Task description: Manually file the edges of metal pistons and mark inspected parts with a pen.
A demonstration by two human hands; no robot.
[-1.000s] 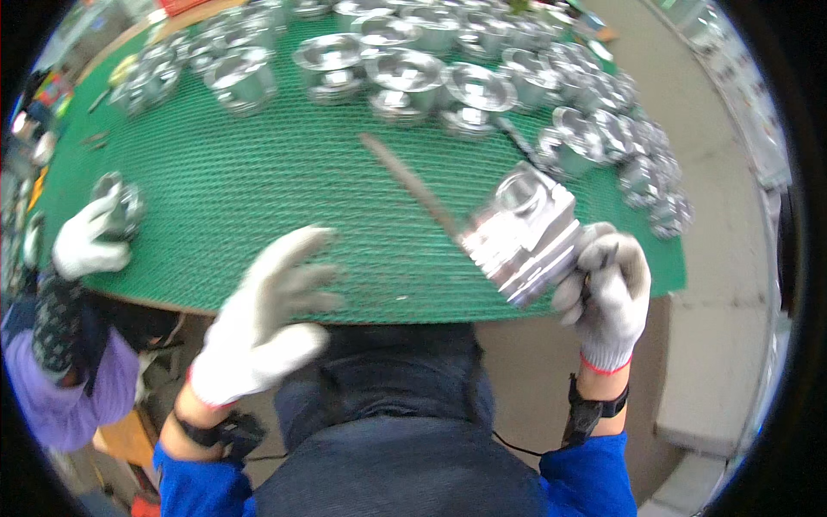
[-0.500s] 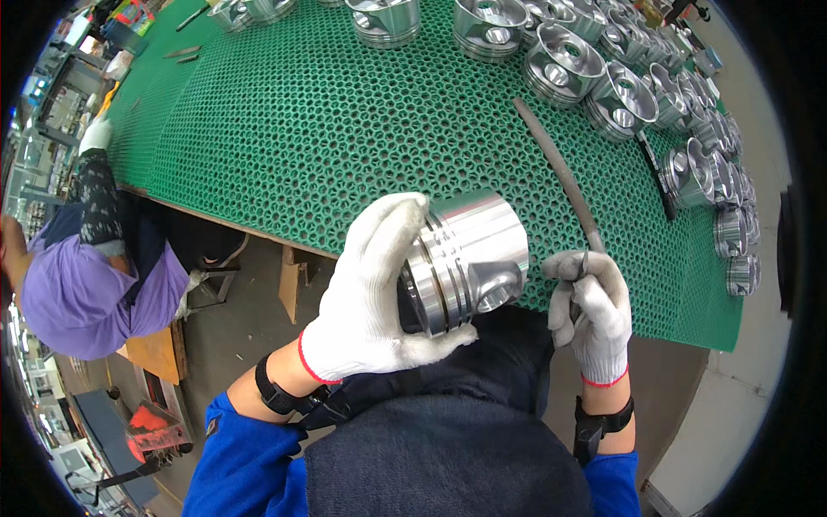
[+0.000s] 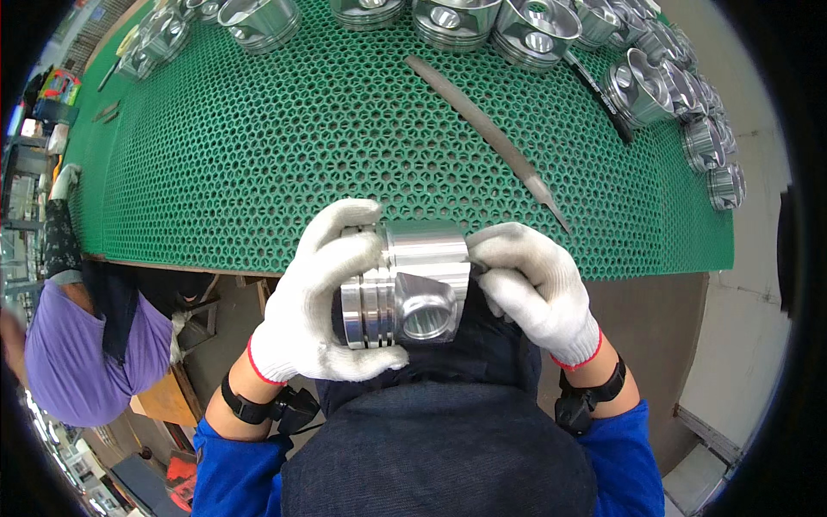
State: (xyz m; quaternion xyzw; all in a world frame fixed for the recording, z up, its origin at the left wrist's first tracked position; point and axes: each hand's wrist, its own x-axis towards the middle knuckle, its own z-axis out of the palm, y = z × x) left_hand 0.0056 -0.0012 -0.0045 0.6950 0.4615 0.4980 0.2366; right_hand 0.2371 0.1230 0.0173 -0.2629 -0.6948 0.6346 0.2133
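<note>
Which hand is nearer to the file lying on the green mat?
Right. The right hand is just below the narrow end of the file, beside the piston; the left hand is farther off, lower left of the file, gripping the piston.

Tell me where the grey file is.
In the head view, the grey file lies right of centre on the green mat, beyond the right hand, left of the black pen-like tool.

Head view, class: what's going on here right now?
Someone's gloved left hand grips a shiny metal piston, held sideways near the close edge of the green mat. The gloved right hand is at the piston's other end; whether it holds anything small is unclear. A long grey file-like tool lies on the mat, with more pistons beyond.
</note>
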